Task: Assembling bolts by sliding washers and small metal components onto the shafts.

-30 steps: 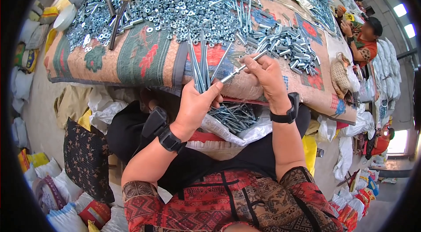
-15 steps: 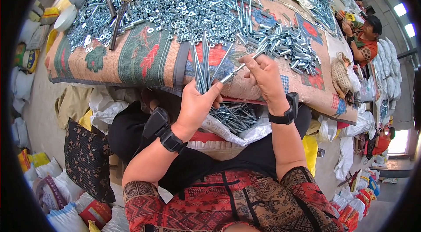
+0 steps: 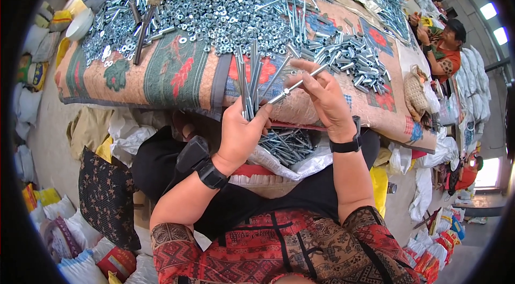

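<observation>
My left hand point(image 3: 241, 128) is closed around a bundle of long thin metal rods point(image 3: 248, 80) that stand up from the fist. Between its thumb and finger it also pinches a slanting rod with a metal sleeve point(image 3: 277, 98) at its near end. A small nut point(image 3: 287, 91) sits on this rod just past the sleeve. My right hand point(image 3: 324, 96) is loosely closed about the rod's far part, its fingers bent over it and its index finger stretched leftward. The fingers partly hide the rod; its tip shows beyond them.
A patterned cloth covers the table point(image 3: 177, 69), with a heap of nuts and washers point(image 3: 214, 16) and a pile of short metal sleeves point(image 3: 348, 58). Below its edge, an open white sack point(image 3: 308, 166) holds more rods point(image 3: 284, 147). A co-worker point(image 3: 448, 42) sits at the far right.
My right-hand fingers have shifted up and opened slightly along the slanting rod. The left hand and its bundle have barely moved.
</observation>
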Tool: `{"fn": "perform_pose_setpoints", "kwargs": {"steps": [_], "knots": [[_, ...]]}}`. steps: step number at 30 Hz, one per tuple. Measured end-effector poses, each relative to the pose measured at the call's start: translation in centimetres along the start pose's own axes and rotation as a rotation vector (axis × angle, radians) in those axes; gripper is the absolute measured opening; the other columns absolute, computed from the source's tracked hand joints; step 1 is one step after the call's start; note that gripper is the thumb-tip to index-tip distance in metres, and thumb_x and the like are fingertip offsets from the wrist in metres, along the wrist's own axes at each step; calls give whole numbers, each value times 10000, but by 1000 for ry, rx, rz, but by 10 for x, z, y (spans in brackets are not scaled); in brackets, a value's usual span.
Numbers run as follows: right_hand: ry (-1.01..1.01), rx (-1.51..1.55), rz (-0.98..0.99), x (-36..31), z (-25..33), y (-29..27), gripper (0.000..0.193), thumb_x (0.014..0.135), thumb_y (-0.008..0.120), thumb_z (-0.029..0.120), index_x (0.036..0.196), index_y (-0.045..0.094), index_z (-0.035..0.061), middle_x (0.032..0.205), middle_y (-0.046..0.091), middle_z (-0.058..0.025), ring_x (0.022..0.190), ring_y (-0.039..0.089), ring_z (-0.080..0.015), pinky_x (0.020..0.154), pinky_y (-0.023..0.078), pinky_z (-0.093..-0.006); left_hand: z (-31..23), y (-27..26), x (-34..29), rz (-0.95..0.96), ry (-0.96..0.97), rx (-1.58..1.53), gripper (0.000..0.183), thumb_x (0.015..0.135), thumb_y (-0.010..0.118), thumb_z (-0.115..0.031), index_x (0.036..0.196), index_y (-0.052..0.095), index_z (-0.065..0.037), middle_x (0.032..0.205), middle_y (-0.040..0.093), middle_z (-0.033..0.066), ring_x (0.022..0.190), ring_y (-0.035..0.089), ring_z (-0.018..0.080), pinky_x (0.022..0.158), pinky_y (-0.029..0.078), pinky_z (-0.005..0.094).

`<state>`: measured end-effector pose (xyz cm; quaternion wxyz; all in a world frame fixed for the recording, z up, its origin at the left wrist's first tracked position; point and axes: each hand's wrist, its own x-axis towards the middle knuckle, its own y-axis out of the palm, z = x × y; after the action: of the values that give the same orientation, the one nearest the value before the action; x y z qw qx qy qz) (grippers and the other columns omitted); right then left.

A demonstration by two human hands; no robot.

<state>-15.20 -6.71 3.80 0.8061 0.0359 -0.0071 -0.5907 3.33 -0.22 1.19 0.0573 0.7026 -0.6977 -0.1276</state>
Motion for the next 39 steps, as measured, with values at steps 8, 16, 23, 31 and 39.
{"fn": "perform_pose_setpoints", "kwargs": {"steps": [8, 16, 23, 31, 39], "knots": [[-125, -235, -85, -3, 3, 4, 256, 865, 686, 251, 951, 659, 11, 757, 613, 7, 686, 538, -59, 619, 410, -200, 1, 2, 0, 16, -82, -101, 104, 884, 627, -82, 915, 589, 10, 638, 581, 17, 538, 548, 65, 474, 420, 210], [238, -652, 94, -15, 20, -11, 273, 791, 737, 266, 834, 679, 3, 720, 592, 8, 650, 471, -38, 560, 390, -233, 1, -2, 2, 65, -91, 70, 177, 910, 621, -185, 950, 594, -14, 638, 579, 21, 507, 525, 68, 460, 423, 219], [-288, -992, -396, 58, -8, -42, 263, 759, 707, 171, 988, 678, 44, 805, 676, -116, 741, 635, -217, 668, 483, -311, 7, -7, 14, 36, -347, -148, 237, 898, 630, -285, 968, 596, -61, 692, 608, 28, 562, 568, 102, 452, 403, 229], [-403, -1634, -272, 89, -15, -38, 303, 749, 686, 119, 1038, 643, 36, 798, 657, -86, 756, 606, -252, 695, 475, -364, 4, -16, 13, 55, -422, -221, 241, 860, 683, -240, 981, 589, -55, 696, 601, 28, 565, 557, 90, 439, 377, 208], [123, 98, -82, 38, -3, -39, 222, 870, 660, 147, 1045, 600, 23, 887, 658, -45, 784, 632, -99, 655, 509, -224, 1, -12, 11, 128, -446, -215, 276, 854, 691, -246, 1001, 594, -34, 683, 595, 17, 549, 544, 79, 439, 377, 205]]}}
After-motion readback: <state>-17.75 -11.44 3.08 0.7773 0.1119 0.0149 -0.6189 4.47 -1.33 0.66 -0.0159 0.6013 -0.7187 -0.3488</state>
